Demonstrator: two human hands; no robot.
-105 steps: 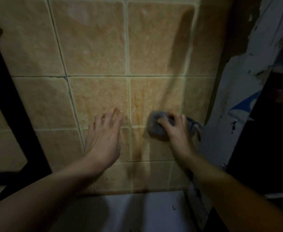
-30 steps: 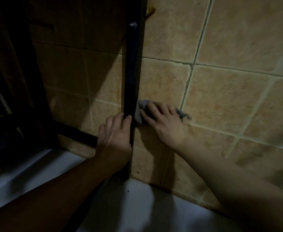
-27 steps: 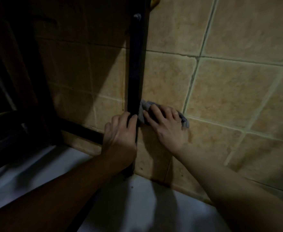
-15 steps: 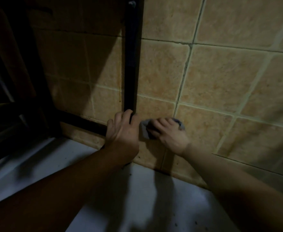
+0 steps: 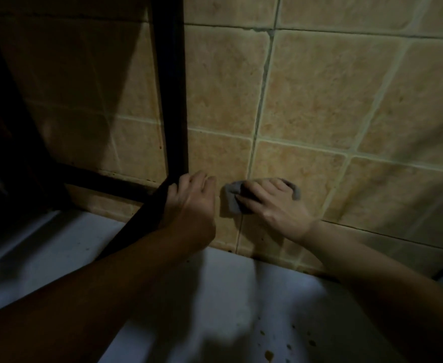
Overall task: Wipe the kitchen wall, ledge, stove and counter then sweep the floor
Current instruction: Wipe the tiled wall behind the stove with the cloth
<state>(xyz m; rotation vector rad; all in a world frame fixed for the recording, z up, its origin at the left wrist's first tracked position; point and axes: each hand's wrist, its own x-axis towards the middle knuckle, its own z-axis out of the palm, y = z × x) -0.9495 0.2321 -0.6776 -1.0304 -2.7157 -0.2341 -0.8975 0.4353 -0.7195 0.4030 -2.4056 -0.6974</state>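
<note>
I see my right hand [image 5: 275, 205] spread flat on a small grey cloth [image 5: 232, 199], pressing it against the tan tiled wall [image 5: 320, 87] low down, just above the white counter [image 5: 215, 297]; the cloth's long axis runs roughly sideways along the tile row. My left hand [image 5: 191, 203] is curled around the black frame post [image 5: 172, 87], just left of the cloth. Open wall lies to the right; the post hems the left. Dark spots dot the counter near me.
</note>
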